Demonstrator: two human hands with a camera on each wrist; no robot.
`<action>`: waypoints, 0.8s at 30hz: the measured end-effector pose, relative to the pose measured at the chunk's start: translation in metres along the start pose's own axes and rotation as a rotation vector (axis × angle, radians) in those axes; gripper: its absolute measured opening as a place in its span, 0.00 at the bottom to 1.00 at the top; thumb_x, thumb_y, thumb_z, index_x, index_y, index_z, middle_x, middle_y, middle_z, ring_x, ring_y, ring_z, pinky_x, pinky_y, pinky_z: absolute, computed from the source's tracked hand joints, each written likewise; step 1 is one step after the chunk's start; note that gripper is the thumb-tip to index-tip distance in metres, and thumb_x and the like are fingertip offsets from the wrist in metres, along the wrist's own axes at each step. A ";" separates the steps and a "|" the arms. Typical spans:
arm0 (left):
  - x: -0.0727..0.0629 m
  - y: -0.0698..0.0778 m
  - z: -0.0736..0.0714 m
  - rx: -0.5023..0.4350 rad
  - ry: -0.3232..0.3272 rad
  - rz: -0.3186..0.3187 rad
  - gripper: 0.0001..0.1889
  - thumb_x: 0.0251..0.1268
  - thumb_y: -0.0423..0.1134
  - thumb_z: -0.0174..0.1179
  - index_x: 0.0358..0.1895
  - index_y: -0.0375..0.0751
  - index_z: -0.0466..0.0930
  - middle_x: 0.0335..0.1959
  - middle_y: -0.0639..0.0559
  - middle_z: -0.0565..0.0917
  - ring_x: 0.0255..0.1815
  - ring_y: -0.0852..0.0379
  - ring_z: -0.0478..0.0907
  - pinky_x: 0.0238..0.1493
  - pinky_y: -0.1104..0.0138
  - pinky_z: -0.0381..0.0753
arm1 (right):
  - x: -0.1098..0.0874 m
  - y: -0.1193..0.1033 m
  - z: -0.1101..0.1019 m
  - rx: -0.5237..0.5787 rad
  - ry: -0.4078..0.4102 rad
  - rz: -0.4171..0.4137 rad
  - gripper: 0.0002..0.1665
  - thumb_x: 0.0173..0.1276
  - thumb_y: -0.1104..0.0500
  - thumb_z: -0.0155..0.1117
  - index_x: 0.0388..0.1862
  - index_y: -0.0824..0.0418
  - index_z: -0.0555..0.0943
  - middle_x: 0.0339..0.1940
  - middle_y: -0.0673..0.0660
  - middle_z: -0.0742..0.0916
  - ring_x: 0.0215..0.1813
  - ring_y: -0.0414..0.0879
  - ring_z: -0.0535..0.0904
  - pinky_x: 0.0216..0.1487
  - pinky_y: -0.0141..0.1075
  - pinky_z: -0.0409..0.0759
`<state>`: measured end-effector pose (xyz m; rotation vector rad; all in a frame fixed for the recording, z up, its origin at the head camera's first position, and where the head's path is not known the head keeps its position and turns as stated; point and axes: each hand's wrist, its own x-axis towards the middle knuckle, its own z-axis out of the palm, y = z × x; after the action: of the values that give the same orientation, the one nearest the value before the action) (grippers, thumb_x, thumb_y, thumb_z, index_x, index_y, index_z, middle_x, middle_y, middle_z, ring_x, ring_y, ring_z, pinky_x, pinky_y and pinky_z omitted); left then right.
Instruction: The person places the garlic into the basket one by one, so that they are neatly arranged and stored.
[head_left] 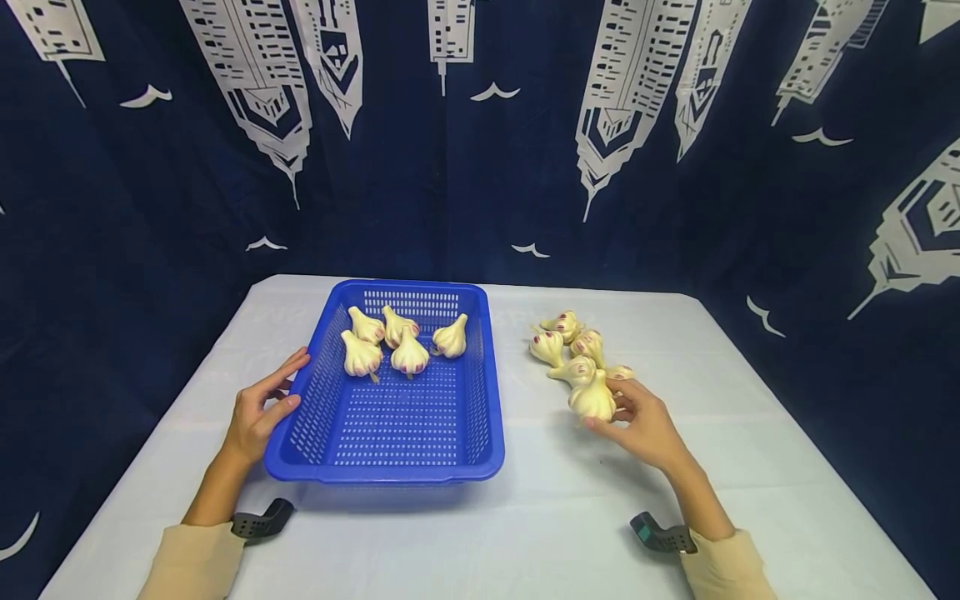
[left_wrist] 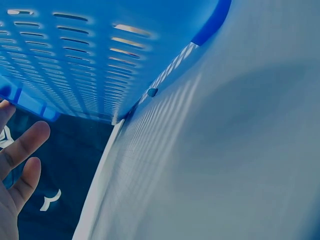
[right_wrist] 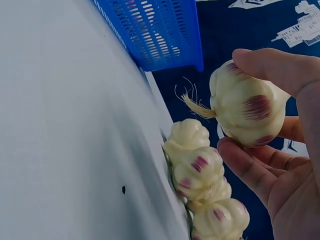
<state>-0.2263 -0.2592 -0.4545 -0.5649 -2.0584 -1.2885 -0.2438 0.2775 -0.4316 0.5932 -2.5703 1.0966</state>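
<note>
In the head view my right hand holds a garlic bulb between thumb and fingers, above the table. The right wrist view shows this bulb's purple streaks and dry root tuft. Just beyond it lies a pile of garlic bulbs. My left hand rests at the left rim of a blue plastic basket, its fingers extended. In the left wrist view a fingertip meets the rim, while other fingers stay apart from the wall. Several garlic bulbs lie in the basket's far half.
A white cloth covers the table, which carries the basket on the left and the pile on the right. Behind it hangs a dark blue curtain with white building prints. Both wrists wear dark bands.
</note>
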 end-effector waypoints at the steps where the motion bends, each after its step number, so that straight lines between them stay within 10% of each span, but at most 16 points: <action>1: 0.000 0.000 0.000 0.001 -0.001 -0.001 0.26 0.53 0.26 0.53 0.59 0.28 0.78 0.64 0.43 0.76 0.38 0.68 0.78 0.37 0.74 0.71 | 0.001 -0.001 0.001 0.007 -0.005 0.000 0.40 0.53 0.62 0.79 0.62 0.76 0.73 0.50 0.66 0.81 0.41 0.54 0.84 0.40 0.36 0.83; 24: 0.000 0.000 0.000 -0.002 -0.004 -0.006 0.26 0.54 0.26 0.54 0.60 0.28 0.78 0.65 0.42 0.76 0.39 0.68 0.78 0.36 0.73 0.71 | 0.032 -0.026 0.007 0.029 -0.047 -0.020 0.41 0.54 0.58 0.79 0.63 0.74 0.74 0.55 0.68 0.82 0.49 0.57 0.81 0.46 0.37 0.82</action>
<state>-0.2260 -0.2594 -0.4549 -0.5625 -2.0637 -1.2941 -0.2607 0.2482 -0.4070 0.6584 -2.5862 1.1286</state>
